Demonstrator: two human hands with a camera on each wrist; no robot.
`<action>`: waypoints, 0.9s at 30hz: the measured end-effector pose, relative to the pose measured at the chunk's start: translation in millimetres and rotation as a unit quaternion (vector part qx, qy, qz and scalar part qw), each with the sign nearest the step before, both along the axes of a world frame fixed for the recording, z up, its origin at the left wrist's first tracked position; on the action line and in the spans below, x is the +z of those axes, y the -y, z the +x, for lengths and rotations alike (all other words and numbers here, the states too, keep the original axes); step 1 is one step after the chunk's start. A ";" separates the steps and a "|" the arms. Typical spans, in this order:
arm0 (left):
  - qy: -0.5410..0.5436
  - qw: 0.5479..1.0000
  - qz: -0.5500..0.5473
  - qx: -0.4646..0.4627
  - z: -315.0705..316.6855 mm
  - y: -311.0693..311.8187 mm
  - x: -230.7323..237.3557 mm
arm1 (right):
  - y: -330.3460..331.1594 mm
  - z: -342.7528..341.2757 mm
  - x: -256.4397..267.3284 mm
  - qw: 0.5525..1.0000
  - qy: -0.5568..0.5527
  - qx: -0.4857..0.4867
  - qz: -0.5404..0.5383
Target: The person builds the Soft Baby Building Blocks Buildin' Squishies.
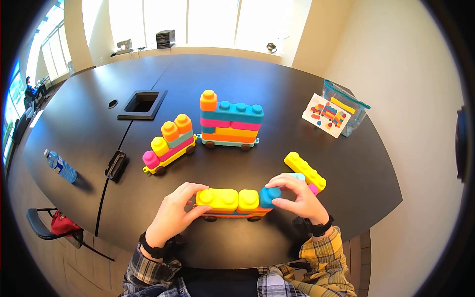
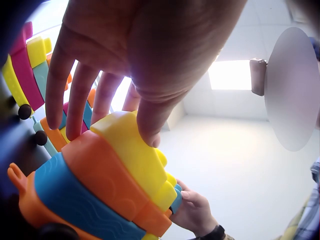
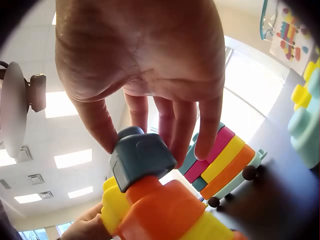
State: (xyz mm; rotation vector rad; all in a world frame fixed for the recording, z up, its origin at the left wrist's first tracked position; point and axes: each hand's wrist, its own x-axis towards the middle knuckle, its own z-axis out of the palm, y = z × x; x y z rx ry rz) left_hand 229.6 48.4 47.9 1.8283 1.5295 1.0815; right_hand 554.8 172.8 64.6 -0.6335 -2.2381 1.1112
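Low at the table's near side stands a wheeled toy train car (image 1: 232, 215) built of orange, blue and yellow blocks. My left hand (image 1: 173, 214) holds a long yellow block (image 2: 127, 145) on its top left between thumb and fingers. Beside that block sits a small yellow block (image 1: 248, 199). My right hand (image 1: 299, 197) pinches a blue block (image 3: 142, 160) at the car's right end. In the right wrist view the blue block tilts at the stud of an orange block (image 3: 165, 210).
Two built train cars, a stepped one (image 1: 170, 143) and a taller one (image 1: 230, 123), stand beyond. A long yellow block (image 1: 305, 171) and smaller pieces lie right. A picture card (image 1: 326, 115) leans on a clear bag (image 1: 357, 116). Left are a water bottle (image 1: 60, 167) and a black case (image 1: 116, 166).
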 end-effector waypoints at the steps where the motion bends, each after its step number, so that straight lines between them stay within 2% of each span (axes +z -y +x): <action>1: -0.002 1.000 0.002 0.000 0.6 0.2 0.3 | 2.9 -2.5 -2.5 1.000 0.000 0.000 -0.001; 4: -0.005 1.000 0.003 0.001 1.2 0.9 0.3 | 11.6 -5.8 -12.0 0.999 -0.010 -0.019 -0.033; 7: -0.006 1.000 0.004 0.002 1.5 1.7 1.8 | 13.3 -4.9 -20.2 0.999 -0.022 -0.018 0.026; 16: 0.004 1.000 0.010 0.004 1.5 0.1 -2.4 | 16.1 -2.3 -27.8 0.999 -0.033 -0.021 -0.015; 19: 0.006 1.000 0.015 0.004 1.2 0.5 -3.3 | 15.6 -1.3 -22.2 1.000 -0.019 -0.011 -0.016; 21: 0.005 1.000 0.019 0.005 -0.1 0.3 -4.0 | 17.0 3.2 -10.4 0.999 0.051 -0.018 0.002; 22: 0.005 1.000 0.018 0.003 -1.4 0.1 -4.4 | 10.1 10.7 -17.5 0.999 0.033 -0.029 -0.010; 24: 0.006 1.000 0.017 0.002 -3.1 0.4 -4.3 | -3.2 31.7 -22.1 0.992 0.000 -0.128 -0.018; 27: 0.004 1.000 0.017 0.002 -2.8 0.3 -4.5 | -33.0 66.4 -25.7 0.929 0.106 -0.305 0.179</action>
